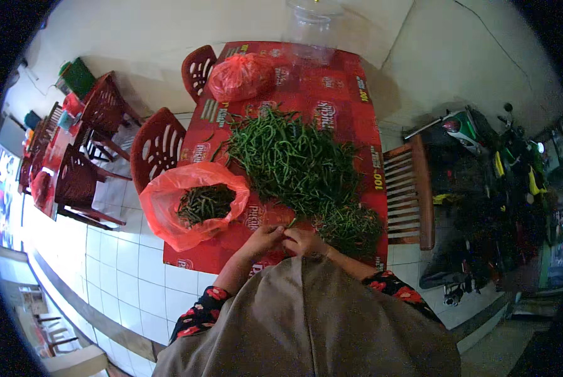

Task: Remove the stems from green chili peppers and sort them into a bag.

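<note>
My left hand and my right hand meet at the near side of the table, fingers pinched together. A small green chili sticks up from between their fingertips; its lower end is hidden. Just beyond them spreads a large heap of long green chilies. Close to my right hand lies a smaller pile of thin green and brownish stems. On the left, an open red plastic bag with its rim spread out holds a batch of darker chilies.
The table has a red printed cover. At its far end stand a knotted red plastic bag and a clear lidded container. Red plastic chairs line the left side; a wooden slatted chair stands right, near a parked motorbike.
</note>
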A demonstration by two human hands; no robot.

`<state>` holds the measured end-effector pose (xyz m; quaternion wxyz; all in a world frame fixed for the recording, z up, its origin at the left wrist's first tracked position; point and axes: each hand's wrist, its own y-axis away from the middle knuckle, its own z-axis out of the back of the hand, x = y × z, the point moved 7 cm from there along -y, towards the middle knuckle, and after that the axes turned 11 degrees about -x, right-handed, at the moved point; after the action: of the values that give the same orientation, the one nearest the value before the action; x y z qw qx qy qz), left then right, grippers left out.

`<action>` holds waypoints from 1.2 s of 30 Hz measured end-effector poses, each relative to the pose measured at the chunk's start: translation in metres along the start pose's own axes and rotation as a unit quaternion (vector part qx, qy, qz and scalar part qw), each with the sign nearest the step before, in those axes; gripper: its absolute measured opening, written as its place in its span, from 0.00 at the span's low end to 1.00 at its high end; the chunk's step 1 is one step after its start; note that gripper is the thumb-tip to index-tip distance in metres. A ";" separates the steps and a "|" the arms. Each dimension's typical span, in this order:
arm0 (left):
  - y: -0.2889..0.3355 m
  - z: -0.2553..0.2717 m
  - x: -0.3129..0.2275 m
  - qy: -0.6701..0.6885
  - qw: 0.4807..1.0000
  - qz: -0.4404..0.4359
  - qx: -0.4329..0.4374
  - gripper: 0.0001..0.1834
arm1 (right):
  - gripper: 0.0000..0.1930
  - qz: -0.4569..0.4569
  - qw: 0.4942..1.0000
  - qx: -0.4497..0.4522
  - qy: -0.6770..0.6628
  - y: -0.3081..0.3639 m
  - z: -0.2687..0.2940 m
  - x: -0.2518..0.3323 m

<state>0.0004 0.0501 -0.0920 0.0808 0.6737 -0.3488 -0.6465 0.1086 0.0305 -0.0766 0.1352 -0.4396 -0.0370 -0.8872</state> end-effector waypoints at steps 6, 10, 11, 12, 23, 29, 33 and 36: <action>-0.017 -0.003 0.006 -0.044 0.999 -0.031 0.004 0.15 | 0.11 0.331 0.935 -0.103 0.070 0.019 0.009 0.016; 0.002 0.017 -0.030 0.008 0.992 -0.102 -0.073 0.13 | 0.10 0.230 0.948 -0.189 0.110 0.012 0.027 0.013; 0.004 0.036 -0.029 0.089 0.984 -0.115 -0.104 0.12 | 0.10 0.235 0.948 -0.187 0.105 0.009 0.025 0.012; 0.010 0.049 -0.043 0.093 0.973 -0.141 -0.156 0.12 | 0.10 0.149 0.970 -0.158 0.109 0.002 0.022 -0.011; 0.059 0.181 -0.061 0.223 0.875 -0.263 -0.340 0.30 | 0.07 0.003 0.986 -0.033 0.163 -0.036 -0.032 -0.063; 0.046 0.088 -0.054 -0.044 0.906 -0.300 -0.297 0.32 | 0.08 -0.092 0.990 -0.045 0.100 -0.021 0.001 -0.048; 0.022 0.020 -0.024 -0.073 0.932 -0.309 -0.174 0.24 | 0.12 -0.206 0.971 -0.034 -0.114 0.002 0.001 -0.037; 0.019 -0.009 -0.023 -0.197 0.948 -0.233 -0.094 0.16 | 0.12 -0.195 0.973 0.008 -0.121 0.010 0.005 -0.026</action>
<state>0.0035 0.0457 -0.0611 -0.0796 0.5849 -0.1286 -0.7969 0.1307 0.0273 -0.0949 -0.0422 -0.5268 -0.1447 -0.8365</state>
